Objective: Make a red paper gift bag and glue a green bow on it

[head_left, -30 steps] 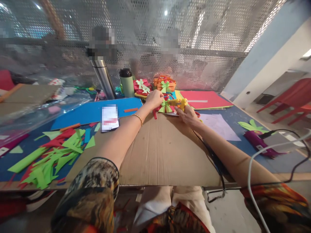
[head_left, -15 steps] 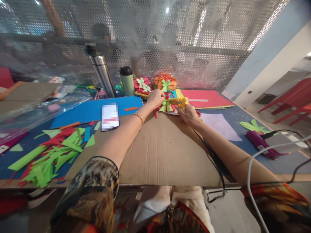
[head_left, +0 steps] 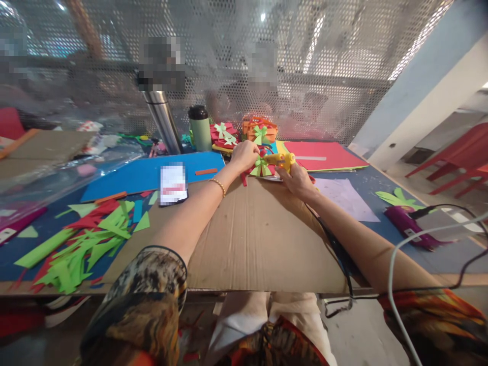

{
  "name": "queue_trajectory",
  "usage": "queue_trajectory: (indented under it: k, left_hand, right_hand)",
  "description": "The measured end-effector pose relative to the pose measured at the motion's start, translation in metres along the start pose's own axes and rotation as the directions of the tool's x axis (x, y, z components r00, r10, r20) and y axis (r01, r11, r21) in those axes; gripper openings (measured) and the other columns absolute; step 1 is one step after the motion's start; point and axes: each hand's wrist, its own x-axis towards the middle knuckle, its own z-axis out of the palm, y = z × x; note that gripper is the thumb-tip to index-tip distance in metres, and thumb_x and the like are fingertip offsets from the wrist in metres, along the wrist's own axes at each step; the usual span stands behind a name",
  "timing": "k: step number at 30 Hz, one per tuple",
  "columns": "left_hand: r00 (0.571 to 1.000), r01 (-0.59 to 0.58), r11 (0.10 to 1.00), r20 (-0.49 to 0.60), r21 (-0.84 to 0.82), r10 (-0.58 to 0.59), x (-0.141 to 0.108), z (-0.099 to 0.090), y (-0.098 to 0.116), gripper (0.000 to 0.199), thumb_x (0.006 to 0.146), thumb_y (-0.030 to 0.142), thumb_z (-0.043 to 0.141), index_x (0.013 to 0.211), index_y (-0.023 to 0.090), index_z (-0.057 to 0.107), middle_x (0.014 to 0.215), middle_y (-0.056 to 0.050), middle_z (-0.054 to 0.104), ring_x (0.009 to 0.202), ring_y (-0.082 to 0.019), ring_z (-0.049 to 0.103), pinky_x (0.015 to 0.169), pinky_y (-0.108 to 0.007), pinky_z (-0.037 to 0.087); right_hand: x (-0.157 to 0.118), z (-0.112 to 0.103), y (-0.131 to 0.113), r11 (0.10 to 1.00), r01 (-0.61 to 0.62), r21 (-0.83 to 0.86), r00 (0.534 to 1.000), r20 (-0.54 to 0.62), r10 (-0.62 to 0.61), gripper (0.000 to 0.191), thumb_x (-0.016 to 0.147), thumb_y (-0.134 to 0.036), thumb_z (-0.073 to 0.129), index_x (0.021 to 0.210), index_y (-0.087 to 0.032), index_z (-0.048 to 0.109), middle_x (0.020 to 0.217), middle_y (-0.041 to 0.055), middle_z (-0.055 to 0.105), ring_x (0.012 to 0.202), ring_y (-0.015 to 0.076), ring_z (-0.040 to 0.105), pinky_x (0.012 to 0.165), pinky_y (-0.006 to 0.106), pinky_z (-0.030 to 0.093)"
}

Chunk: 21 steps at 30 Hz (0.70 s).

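Observation:
My right hand (head_left: pixel 295 179) is closed around a yellow hot glue gun (head_left: pixel 284 161), its nozzle pointing left at a green paper bow (head_left: pixel 261 166). The bow sits on a red paper piece (head_left: pixel 271 170), near the far edge of the cardboard sheet (head_left: pixel 244 229). My left hand (head_left: pixel 243 155) is closed at the upper left of this piece, its curled fingertips hidden. A red strip (head_left: pixel 244 179) sticks out below that hand. A black cord (head_left: pixel 331 236) runs under my right forearm.
Behind stand red (head_left: pixel 224 133) and orange (head_left: pixel 259 129) paper crafts with bows, a green bottle (head_left: pixel 199 127) and a steel flask (head_left: pixel 163 119). Left lie a phone (head_left: pixel 173 184) and green scraps (head_left: pixel 80 249). Right are red sheets (head_left: pixel 324 155), a purple device (head_left: pixel 414 226) and a white cable (head_left: pixel 396 264).
Both hands stay almost where they were, with the glue gun still held over the bow. The view has shifted very slightly.

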Motion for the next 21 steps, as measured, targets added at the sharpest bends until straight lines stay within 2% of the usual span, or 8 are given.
queue_trajectory:
  k: [4, 10, 21]
  left_hand:
    - [1.000, -0.003, 1.000, 0.004, 0.006, 0.003, -0.0005, -0.0006, 0.0013, 0.034, 0.086, 0.006, 0.059, 0.102, 0.017, 0.086, 0.108, -0.010, 0.084, 0.106, -0.024, 0.074, 0.100, -0.034, 0.054]
    - [1.000, -0.004, 1.000, 0.010, 0.008, 0.004, -0.0009, -0.0017, 0.0012, 0.034, 0.086, 0.007, 0.060, 0.105, 0.017, 0.086, 0.108, -0.011, 0.084, 0.105, -0.025, 0.074, 0.100, -0.035, 0.054]
    - [1.000, -0.005, 1.000, 0.010, 0.011, 0.005, -0.0008, -0.0021, 0.0024, 0.033, 0.086, 0.007, 0.060, 0.102, 0.019, 0.086, 0.108, -0.008, 0.084, 0.104, -0.023, 0.074, 0.099, -0.033, 0.054]
  right_hand:
    - [-0.0015, -0.0015, -0.0015, 1.000, 0.014, -0.015, 1.000, -0.007, -0.014, 0.042, 0.098, -0.063, 0.047, 0.085, -0.025, 0.059, 0.073, 0.0100, 0.065, 0.081, 0.0315, 0.068, 0.077, 0.042, 0.049]
    - [-0.0036, -0.0055, -0.0047, 0.997, 0.067, -0.022, 0.998, 0.008, -0.067, 0.044, 0.099, -0.062, 0.048, 0.099, -0.021, 0.066, 0.089, 0.0143, 0.074, 0.087, 0.0305, 0.069, 0.080, 0.041, 0.049]
    - [0.0022, -0.0020, 0.0035, 0.993, 0.097, -0.070, 0.995, 0.016, -0.096, 0.050, 0.102, -0.060, 0.046, 0.112, -0.017, 0.071, 0.092, 0.0154, 0.074, 0.091, 0.0316, 0.069, 0.081, 0.041, 0.049]
